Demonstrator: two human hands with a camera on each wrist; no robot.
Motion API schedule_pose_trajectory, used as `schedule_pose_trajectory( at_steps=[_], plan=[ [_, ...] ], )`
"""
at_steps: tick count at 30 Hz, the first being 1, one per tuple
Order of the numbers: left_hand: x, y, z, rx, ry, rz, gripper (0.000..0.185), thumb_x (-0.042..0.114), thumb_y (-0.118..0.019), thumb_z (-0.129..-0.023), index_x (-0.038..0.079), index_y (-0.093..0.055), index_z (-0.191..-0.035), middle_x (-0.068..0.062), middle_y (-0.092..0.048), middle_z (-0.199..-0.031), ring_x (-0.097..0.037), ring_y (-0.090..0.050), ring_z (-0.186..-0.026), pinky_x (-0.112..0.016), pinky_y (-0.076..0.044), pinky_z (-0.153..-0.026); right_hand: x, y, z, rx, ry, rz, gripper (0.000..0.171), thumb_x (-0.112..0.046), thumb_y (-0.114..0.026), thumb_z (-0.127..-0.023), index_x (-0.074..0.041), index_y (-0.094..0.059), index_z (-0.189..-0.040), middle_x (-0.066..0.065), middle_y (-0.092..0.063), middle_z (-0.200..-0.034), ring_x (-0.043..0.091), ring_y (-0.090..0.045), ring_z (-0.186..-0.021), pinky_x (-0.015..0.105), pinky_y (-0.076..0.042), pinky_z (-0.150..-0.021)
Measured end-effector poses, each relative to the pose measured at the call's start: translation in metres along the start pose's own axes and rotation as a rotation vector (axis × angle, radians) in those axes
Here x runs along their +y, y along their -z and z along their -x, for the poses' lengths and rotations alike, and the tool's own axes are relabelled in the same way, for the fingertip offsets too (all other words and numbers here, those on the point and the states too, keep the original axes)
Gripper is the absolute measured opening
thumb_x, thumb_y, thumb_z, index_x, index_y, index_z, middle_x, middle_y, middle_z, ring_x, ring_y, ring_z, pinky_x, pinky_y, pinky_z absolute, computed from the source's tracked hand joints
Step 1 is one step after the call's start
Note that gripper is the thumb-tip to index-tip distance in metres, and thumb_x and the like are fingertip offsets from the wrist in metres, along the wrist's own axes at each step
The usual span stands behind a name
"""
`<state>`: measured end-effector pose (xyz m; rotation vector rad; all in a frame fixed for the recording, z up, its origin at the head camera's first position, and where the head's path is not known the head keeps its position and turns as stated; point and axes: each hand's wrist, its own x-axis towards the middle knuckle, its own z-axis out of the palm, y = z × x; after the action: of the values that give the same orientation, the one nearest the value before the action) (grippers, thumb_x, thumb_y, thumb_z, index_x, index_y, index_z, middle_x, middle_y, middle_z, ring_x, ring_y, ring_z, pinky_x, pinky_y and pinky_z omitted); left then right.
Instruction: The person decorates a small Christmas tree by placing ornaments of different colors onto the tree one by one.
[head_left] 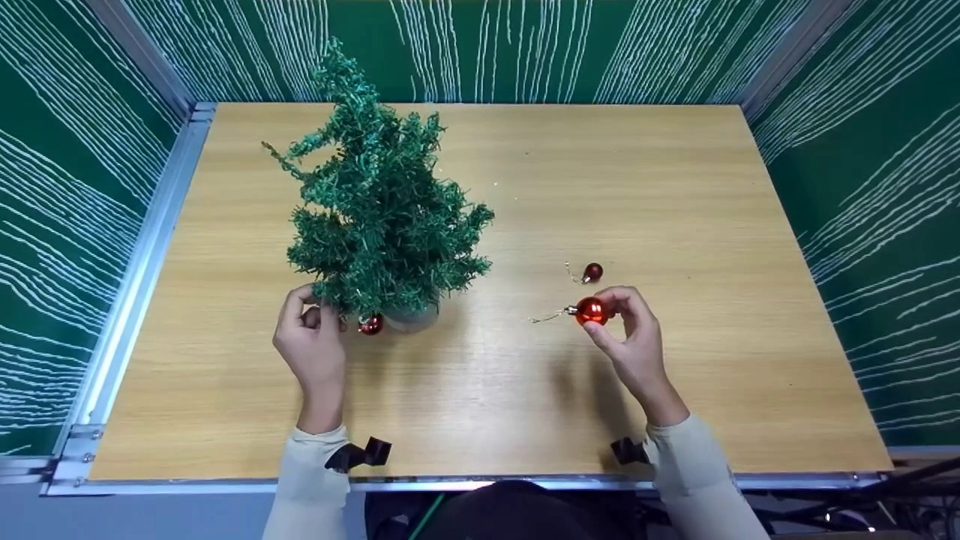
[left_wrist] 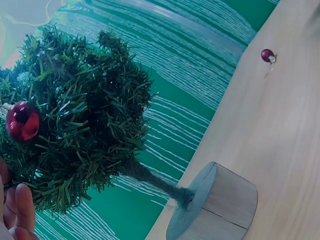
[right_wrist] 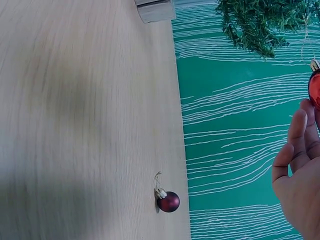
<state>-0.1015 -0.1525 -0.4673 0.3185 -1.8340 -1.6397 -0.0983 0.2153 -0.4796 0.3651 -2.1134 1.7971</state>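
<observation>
You worked at a light wood table with a metal edge, walled in by green panels with white streaks. On it stood one small tree on a round base, with three red balls counted: one hung low on the tree, one loose on the table, one held. Your right hand pinched the held ball above the table, near the loose one; your left hand, fingers curled, touched the tree's lower branches beside the hung ball, though I could not tell if it gripped anything.

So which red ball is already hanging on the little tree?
The red bauble low on the tree, by the left hand. One lies on the table; the right hand holds another.
</observation>
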Motion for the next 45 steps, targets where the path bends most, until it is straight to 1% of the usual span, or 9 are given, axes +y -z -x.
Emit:
schedule_pose_trajectory(
  at_steps=[2, 9, 14, 19, 25, 33, 37, 43, 45],
  plan=[
    [-0.002, 0.001, -0.001, -0.004, -0.001, -0.007, 0.008, 0.0, -0.061, -0.092, -0.005, -0.065, -0.095, 0.001, -0.057, -0.08, -0.011, -0.054, -0.046, -0.021, -0.045, -0.045, 0.009, 0.002, 0.001, 0.004, -0.008, 0.004, 0.034, 0.017, -0.069, -0.075, 0.016, -0.053, -0.105, -0.002, -0.062, -0.098, 0.011, -0.057, -0.087, 0.02, -0.046, -0.081],
    [-0.002, 0.003, -0.003, -0.002, 0.015, -0.009, 0.01, -0.006, -0.058, -0.089, -0.008, -0.065, -0.096, 0.002, -0.056, -0.082, -0.008, -0.053, -0.047, -0.018, -0.044, -0.046, 0.009, 0.004, -0.001, 0.026, -0.046, 0.007, 0.032, 0.016, -0.069, -0.076, 0.013, -0.054, -0.104, -0.002, -0.062, -0.099, 0.011, -0.057, -0.088, 0.02, -0.046, -0.082],
    [0.015, 0.001, 0.002, -0.016, 0.012, -0.001, 0.011, -0.007, -0.056, -0.09, -0.013, -0.063, -0.096, 0.003, -0.056, -0.083, -0.007, -0.053, -0.047, -0.018, -0.044, -0.046, 0.009, 0.004, 0.0, 0.018, -0.024, -0.014, 0.033, 0.016, -0.068, -0.077, 0.016, -0.052, -0.105, -0.001, -0.062, -0.098, 0.011, -0.057, -0.087, 0.021, -0.046, -0.083],
    [0.029, 0.001, 0.011, -0.006, -0.033, -0.054, 0.012, -0.006, -0.055, -0.089, -0.013, -0.063, -0.096, 0.005, -0.055, -0.082, 0.0, -0.048, -0.047, -0.014, -0.039, -0.045, 0.008, 0.003, 0.001, 0.017, -0.011, -0.029, 0.033, 0.018, -0.068, -0.077, 0.014, -0.053, -0.106, -0.001, -0.063, -0.099, 0.011, -0.057, -0.088, 0.02, -0.045, -0.083],
    [0.03, 0.002, 0.017, 0.018, -0.118, -0.101, 0.011, -0.009, -0.057, -0.087, -0.013, -0.064, -0.095, 0.005, -0.056, -0.083, 0.008, -0.034, -0.047, -0.012, -0.028, -0.045, 0.005, 0.002, 0.0, 0.028, -0.013, -0.021, 0.032, 0.018, -0.067, -0.077, 0.013, -0.053, -0.105, -0.001, -0.063, -0.1, 0.011, -0.057, -0.089, 0.02, -0.046, -0.083],
    [0.03, 0.005, 0.022, 0.048, -0.153, -0.117, 0.014, -0.005, -0.057, -0.088, -0.013, -0.063, -0.098, 0.003, -0.054, -0.082, 0.01, -0.034, -0.051, -0.011, -0.026, -0.048, 0.003, -0.002, -0.002, 0.014, 0.018, -0.044, 0.03, 0.016, -0.067, -0.077, 0.017, -0.051, -0.103, -0.001, -0.063, -0.098, 0.011, -0.057, -0.088, 0.021, -0.045, -0.082],
    [0.027, 0.007, 0.022, 0.079, -0.161, -0.135, 0.013, -0.003, -0.058, -0.09, -0.012, -0.063, -0.098, 0.005, -0.053, -0.082, 0.007, -0.034, -0.052, -0.011, -0.027, -0.049, 0.001, -0.004, -0.002, 0.009, 0.021, -0.059, 0.031, 0.015, -0.067, -0.077, 0.018, -0.05, -0.102, -0.001, -0.063, -0.097, 0.011, -0.057, -0.087, 0.022, -0.045, -0.082],
    [-0.001, 0.012, 0.02, 0.094, -0.157, -0.16, 0.014, 0.0, -0.059, -0.091, -0.008, -0.066, -0.1, 0.005, -0.055, -0.084, 0.003, -0.038, -0.053, -0.013, -0.028, -0.049, 0.001, -0.005, -0.002, 0.012, 0.015, -0.053, 0.031, 0.016, -0.067, -0.077, 0.018, -0.05, -0.103, -0.001, -0.063, -0.098, 0.011, -0.057, -0.087, 0.021, -0.045, -0.082],
    [-0.005, 0.014, 0.021, 0.098, -0.149, -0.151, 0.014, 0.002, -0.06, -0.092, -0.006, -0.067, -0.102, 0.006, -0.055, -0.084, 0.002, -0.038, -0.052, -0.013, -0.029, -0.048, 0.001, -0.005, -0.002, 0.015, 0.008, -0.049, 0.031, 0.016, -0.067, -0.076, 0.018, -0.05, -0.102, -0.001, -0.063, -0.098, 0.011, -0.058, -0.088, 0.022, -0.046, -0.082]
  ],
)
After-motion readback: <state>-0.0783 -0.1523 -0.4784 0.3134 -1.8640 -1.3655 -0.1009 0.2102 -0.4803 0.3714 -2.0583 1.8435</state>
